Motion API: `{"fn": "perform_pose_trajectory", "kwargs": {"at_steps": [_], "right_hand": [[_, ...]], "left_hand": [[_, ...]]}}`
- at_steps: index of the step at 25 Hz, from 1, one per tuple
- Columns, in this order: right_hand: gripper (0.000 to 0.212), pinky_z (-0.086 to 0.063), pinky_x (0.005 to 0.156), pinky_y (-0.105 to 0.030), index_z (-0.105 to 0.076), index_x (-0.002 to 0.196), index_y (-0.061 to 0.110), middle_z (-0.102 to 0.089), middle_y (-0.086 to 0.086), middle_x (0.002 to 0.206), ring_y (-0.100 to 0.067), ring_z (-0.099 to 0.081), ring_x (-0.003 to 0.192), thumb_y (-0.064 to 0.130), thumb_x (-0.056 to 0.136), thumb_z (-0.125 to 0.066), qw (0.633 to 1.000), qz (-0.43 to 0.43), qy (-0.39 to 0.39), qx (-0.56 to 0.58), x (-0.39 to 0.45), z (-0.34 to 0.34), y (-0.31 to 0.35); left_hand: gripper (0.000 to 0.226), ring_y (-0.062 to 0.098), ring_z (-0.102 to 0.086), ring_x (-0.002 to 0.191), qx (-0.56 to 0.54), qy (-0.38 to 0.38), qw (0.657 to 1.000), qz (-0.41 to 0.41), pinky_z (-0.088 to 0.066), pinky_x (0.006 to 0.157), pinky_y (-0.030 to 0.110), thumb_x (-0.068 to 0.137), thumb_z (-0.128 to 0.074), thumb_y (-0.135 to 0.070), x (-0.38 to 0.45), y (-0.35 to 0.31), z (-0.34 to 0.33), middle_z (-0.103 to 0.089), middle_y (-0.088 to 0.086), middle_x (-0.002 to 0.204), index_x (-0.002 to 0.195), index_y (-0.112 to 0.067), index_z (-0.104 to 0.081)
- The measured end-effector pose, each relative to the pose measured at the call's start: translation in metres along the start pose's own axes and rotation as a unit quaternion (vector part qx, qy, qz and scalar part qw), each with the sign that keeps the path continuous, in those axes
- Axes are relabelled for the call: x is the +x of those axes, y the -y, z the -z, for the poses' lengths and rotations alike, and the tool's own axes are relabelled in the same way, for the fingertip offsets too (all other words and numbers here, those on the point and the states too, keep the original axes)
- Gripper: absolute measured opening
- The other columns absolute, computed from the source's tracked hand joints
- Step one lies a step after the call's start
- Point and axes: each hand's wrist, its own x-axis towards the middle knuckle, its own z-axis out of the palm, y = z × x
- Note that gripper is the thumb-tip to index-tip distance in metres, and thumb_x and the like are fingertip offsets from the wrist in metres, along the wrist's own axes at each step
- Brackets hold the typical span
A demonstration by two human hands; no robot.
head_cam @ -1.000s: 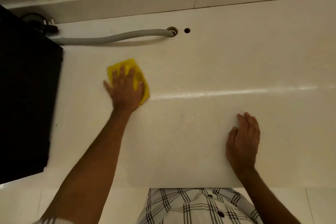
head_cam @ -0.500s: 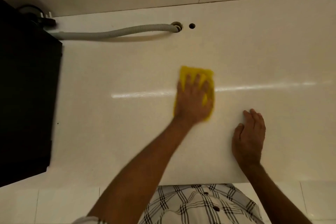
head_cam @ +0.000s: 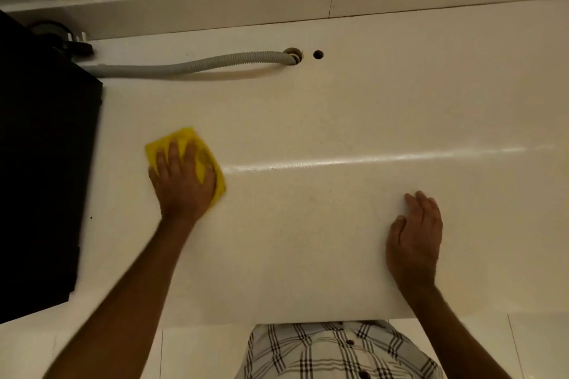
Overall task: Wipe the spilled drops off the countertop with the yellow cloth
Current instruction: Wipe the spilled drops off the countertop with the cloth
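Seemingly mid-wipe, the yellow cloth (head_cam: 188, 160) is pressed flat on the pale tabletop (head_cam: 308, 120) under the left hand (head_cam: 181, 181), whose fingers (head_cam: 172, 154) are spread over it rather than clenched, close to the black appliance (head_cam: 46, 163). The right hand (head_cam: 414, 240) is laid palm-down, empty, near the front edge. No drops can be made out under the glare, so spots could be missed, or the cloth bunched against the appliance.

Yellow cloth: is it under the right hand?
No, the yellow cloth lies flat under the left hand; the right hand rests bare on the countertop.
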Motion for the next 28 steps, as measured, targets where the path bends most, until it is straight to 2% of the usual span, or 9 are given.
{"fn": "perform_pose_trajectory", "kwargs": {"at_steps": [5,8,10,13,17,21,23,25,28], "right_hand": [[0.048,-0.025,0.129,-0.048,-0.048,0.148,-0.001,-0.047,-0.022,0.156,-0.037,-0.034,0.152,0.016,0.104,-0.041,1.000,0.005,-0.017,0.007,-0.001,0.000,0.001],[0.048,-0.028,0.128,-0.051,-0.049,0.147,-0.002,-0.048,-0.023,0.155,-0.038,-0.036,0.151,0.016,0.103,-0.041,1.000,0.008,-0.021,0.005,0.000,0.000,0.002],[0.048,-0.027,0.128,-0.050,-0.049,0.147,-0.001,-0.048,-0.021,0.155,-0.038,-0.036,0.151,0.016,0.103,-0.041,1.000,0.007,-0.019,0.005,0.000,0.000,0.001],[0.048,-0.025,0.129,-0.047,-0.049,0.148,0.001,-0.047,-0.019,0.157,-0.036,-0.034,0.152,0.016,0.104,-0.038,1.000,0.003,-0.012,0.027,0.001,-0.002,-0.005],[0.047,-0.026,0.129,-0.048,-0.049,0.148,0.000,-0.047,-0.019,0.157,-0.036,-0.034,0.152,0.014,0.105,-0.037,0.999,0.010,-0.007,0.041,0.000,0.000,-0.009],[0.049,-0.025,0.129,-0.051,-0.046,0.150,0.003,-0.043,-0.017,0.160,-0.033,-0.030,0.155,0.020,0.105,-0.037,0.998,-0.008,0.021,0.060,-0.001,0.004,-0.005],[0.051,-0.026,0.129,-0.053,-0.046,0.150,0.005,-0.042,-0.016,0.161,-0.033,-0.029,0.155,0.023,0.104,-0.039,0.996,-0.016,0.027,0.079,0.000,0.008,-0.003],[0.052,-0.026,0.128,-0.053,-0.046,0.150,0.006,-0.040,-0.015,0.162,-0.033,-0.029,0.155,0.025,0.102,-0.044,0.995,-0.008,0.032,0.094,0.000,0.012,0.001],[0.050,-0.027,0.128,-0.051,-0.046,0.150,0.010,-0.038,-0.011,0.164,-0.030,-0.027,0.156,0.025,0.103,-0.051,0.992,0.002,0.055,0.114,0.002,0.016,0.015]], "left_hand": [[0.064,0.044,-0.025,0.154,-0.060,0.003,0.998,0.026,-0.021,0.121,0.066,0.097,-0.037,-0.051,0.090,-0.129,0.010,-0.031,0.012,0.167,0.155,-0.024,-0.041],[0.055,0.046,-0.038,0.147,-0.101,-0.065,0.988,-0.099,-0.027,0.119,0.065,0.096,-0.048,-0.042,0.042,-0.236,0.001,-0.048,0.013,0.158,0.147,-0.025,-0.054],[0.059,0.048,-0.033,0.150,-0.113,-0.051,0.965,-0.232,-0.024,0.119,0.067,0.093,-0.053,-0.043,-0.028,-0.278,-0.009,-0.044,0.014,0.161,0.148,-0.022,-0.055],[0.068,0.042,-0.014,0.158,-0.083,0.018,0.915,-0.394,-0.016,0.123,0.066,0.096,-0.047,-0.054,-0.121,-0.269,-0.014,-0.024,0.011,0.171,0.157,-0.024,-0.041],[0.070,0.033,-0.012,0.160,-0.063,0.021,0.905,-0.420,-0.018,0.125,0.061,0.098,-0.045,-0.060,-0.169,-0.177,-0.015,-0.019,0.003,0.173,0.160,-0.031,-0.035],[0.066,0.032,-0.021,0.159,-0.076,0.013,0.937,-0.340,-0.029,0.120,0.061,0.097,-0.044,-0.059,-0.126,-0.096,-0.010,-0.028,0.003,0.170,0.157,-0.031,-0.041],[0.062,0.031,-0.026,0.156,-0.169,-0.010,0.947,-0.274,-0.028,0.123,0.057,0.103,-0.038,-0.051,-0.102,-0.087,-0.004,-0.032,0.008,0.168,0.158,-0.023,-0.040],[0.059,0.030,-0.033,0.151,-0.274,-0.033,0.957,-0.088,-0.026,0.124,0.048,0.104,-0.042,-0.043,-0.091,-0.097,0.008,-0.038,0.010,0.163,0.157,-0.016,-0.040],[0.051,0.034,-0.040,0.138,-0.283,0.048,0.943,0.167,-0.031,0.112,0.051,0.100,-0.055,-0.043,-0.086,-0.115,0.022,-0.049,0.010,0.148,0.146,-0.020,-0.049]]}}
